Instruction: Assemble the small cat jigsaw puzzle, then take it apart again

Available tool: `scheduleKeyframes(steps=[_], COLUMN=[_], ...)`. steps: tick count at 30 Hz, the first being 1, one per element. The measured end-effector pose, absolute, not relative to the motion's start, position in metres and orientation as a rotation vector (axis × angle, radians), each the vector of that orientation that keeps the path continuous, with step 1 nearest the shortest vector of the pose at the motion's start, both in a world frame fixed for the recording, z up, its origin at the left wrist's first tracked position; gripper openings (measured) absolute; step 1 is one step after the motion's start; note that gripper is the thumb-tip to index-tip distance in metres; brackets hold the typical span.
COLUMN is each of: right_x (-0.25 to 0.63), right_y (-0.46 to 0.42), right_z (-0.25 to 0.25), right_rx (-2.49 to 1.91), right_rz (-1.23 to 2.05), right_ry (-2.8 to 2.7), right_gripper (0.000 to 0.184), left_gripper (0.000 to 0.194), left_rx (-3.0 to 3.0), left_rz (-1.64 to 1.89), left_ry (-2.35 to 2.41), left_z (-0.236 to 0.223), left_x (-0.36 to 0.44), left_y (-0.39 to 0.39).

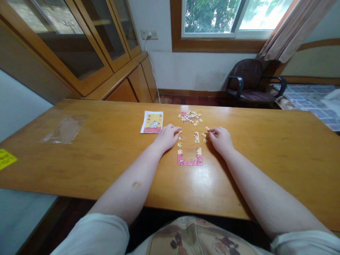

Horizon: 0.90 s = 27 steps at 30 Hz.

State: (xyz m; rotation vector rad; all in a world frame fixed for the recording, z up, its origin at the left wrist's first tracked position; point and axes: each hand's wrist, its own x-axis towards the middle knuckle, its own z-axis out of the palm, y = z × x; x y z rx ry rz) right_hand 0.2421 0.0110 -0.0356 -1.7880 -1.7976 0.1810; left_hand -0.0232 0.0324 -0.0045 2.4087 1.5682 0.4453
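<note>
Reaching over the bench (92, 170), the left hand (169, 137) and right hand (221, 141) are apart. The card (152, 121) lies by the left hand; the puzzle border (190, 163), nearer the front; the pile (189, 117), beyond. Pieces (180, 144) lie near both hands; whether gripped, I cannot tell.

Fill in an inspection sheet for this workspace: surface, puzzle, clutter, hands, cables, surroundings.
Surface: wooden table, shiny, with some glare.
Puzzle: joined U-shaped border nearest the person; short yellow strip beyond its right side; loose pile farther off; picture sheet left of the pile.
Clutter: clear plastic bag and yellow label, both at left.
Left hand: fingertips by a column of pieces; grip unclear.
Right hand: fingertips by a few loose pieces; grip unclear.
Cables: white cable hanging from a wall socket; nothing seen across the tabletop.
Surroundings: glass-fronted cabinet at left; window ahead; armchair at right.
</note>
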Motion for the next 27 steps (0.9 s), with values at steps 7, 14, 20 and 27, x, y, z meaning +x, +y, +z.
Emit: scheduleKeyframes(steps=[7,14,20,27], right_x=[0.248,0.237,0.236,0.237], right_y=[0.011,0.006,0.005,0.006], right_z=[-0.031,-0.026,-0.023,-0.027], right_rx=[-1.854,-1.673,-1.860,-1.765], right_rz=[0.163,0.222,0.209,0.215], right_ry=[-1.705,-2.105,-2.096,-2.151], right_gripper=[0.032,0.032,0.032,0.043], left_gripper=[0.030,0.028,0.027,0.027], left_rx=[2.292,2.286,2.289,2.269], left_rz=[0.636,0.651,0.656,0.640], left_ry=[1.706,1.705,1.699,1.699], left_z=[-0.006,-0.007,-0.007,-0.001], left_x=[-0.029,-0.027,-0.028,-0.026], left_y=[0.039,0.039,0.038,0.035])
